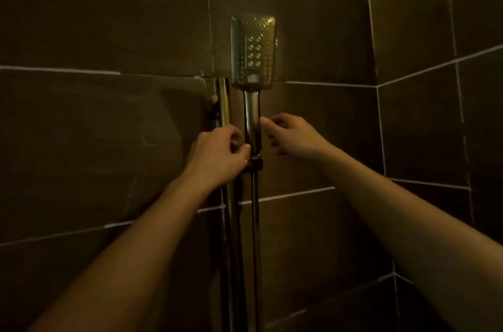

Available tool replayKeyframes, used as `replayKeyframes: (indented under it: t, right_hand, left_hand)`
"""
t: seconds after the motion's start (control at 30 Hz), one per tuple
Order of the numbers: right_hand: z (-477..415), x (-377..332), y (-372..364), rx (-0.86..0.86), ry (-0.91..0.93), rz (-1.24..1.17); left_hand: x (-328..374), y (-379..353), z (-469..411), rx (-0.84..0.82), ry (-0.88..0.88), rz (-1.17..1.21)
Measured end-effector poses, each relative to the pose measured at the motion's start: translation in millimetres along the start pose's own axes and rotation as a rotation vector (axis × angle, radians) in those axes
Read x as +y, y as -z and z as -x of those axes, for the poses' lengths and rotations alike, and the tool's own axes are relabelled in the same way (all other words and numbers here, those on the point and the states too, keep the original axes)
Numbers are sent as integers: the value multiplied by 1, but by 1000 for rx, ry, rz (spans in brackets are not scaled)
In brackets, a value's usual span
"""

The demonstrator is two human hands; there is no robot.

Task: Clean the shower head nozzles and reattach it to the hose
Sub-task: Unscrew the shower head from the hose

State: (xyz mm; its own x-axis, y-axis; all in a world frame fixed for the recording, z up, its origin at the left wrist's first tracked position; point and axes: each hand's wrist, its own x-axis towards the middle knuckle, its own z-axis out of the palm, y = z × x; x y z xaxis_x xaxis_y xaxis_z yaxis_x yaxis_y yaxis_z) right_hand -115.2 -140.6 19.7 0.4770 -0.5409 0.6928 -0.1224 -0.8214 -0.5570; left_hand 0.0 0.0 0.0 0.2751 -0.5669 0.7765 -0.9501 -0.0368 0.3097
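A rectangular chrome shower head [253,50] faces me with its nozzles showing, its handle [251,111] standing upright in a holder [255,163] beside the wall rail [224,103]. The hose [255,223] hangs straight down from the handle's lower end. My left hand [217,152] has its fingers curled round the holder where it meets the rail, with the thumb tip against the handle's base. My right hand [294,135] is to the right of the handle, fingers loosely bent and one fingertip touching the handle's side.
Dark brown wall tiles [109,32] with pale grout fill the view, and a side wall [435,86] meets them in a corner on the right. The light is dim. A small rail mount [213,100] sticks out to the left of the rail.
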Motion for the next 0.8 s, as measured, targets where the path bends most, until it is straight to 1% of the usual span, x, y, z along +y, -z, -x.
replayKeyframes:
  t: [0.07, 0.17, 0.27, 0.33, 0.43, 0.63, 0.7, 0.8]
  right_hand:
    - [-13, -6, -5, 46, -10, -134]
    - [-29, -16, -14, 27, -45, -358]
    - [-35, -24, -16, 6, -53, -450]
    - [-36, -26, -16, 10, -47, -436]
    - [-39, -25, -17, 31, -46, -415]
    - [-42, -29, -12, 36, -85, -394]
    - [-46, -34, -4, 89, -91, -400]
    - [-55, -42, 16, 218, -76, -374]
  left_hand:
    - [3, -3, -9, -63, 67, 50]
    - [10, -10, -18, -161, 117, -2]
    - [11, -15, -21, -201, 171, -61]
    - [11, -23, -21, -169, 184, -115]
    - [12, -30, -21, -77, 184, -138]
    - [6, -34, -26, -20, 193, -26]
    - [8, -34, -30, 16, 178, 51]
    - [23, -32, -43, 79, 125, 169]
